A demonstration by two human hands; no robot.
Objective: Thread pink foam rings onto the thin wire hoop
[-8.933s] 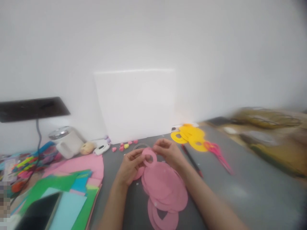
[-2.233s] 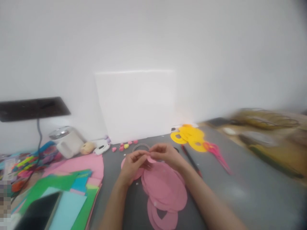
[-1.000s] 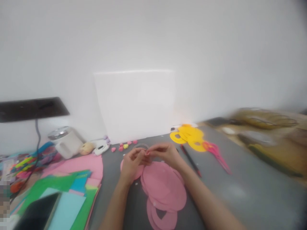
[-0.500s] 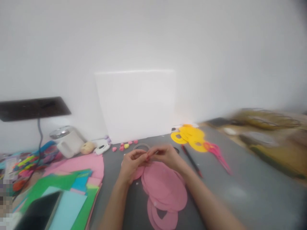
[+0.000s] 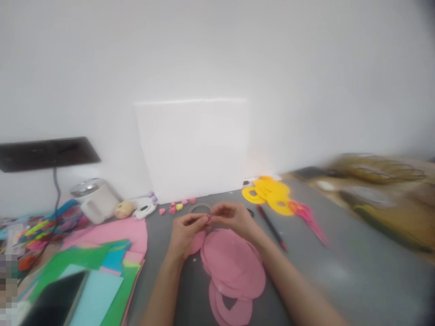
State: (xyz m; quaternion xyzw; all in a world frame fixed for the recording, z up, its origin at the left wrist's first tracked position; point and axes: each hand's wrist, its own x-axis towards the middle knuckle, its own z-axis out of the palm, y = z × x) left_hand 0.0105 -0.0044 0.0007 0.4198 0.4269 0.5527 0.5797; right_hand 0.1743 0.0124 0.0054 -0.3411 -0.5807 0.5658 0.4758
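My left hand [image 5: 186, 234] and my right hand [image 5: 234, 221] meet fingertip to fingertip over the table. Both are closed in a pinch around something small and pinkish that I cannot make out. Just below them lies a pile of pink paper circles [image 5: 233, 262], with ring-shaped pieces [image 5: 246, 314] at its near end. A smaller pink paper piece [image 5: 197, 243] shows beside my left hand, partly covered by it. Behind the fingers a roll of clear tape [image 5: 200, 207] is partly hidden.
Yellow paper rings [image 5: 272, 192], pink scissors [image 5: 311, 222] and a dark pen [image 5: 272, 228] lie to the right. Coloured paper sheets [image 5: 102, 267] with a phone [image 5: 56, 299] fill the left. Small heart-shaped pieces [image 5: 179, 207] sit before a white board [image 5: 197, 149] against the wall.
My right hand's fingers have shifted slightly, and both hands stay pinched together at the same spot. The things on the table have not moved.
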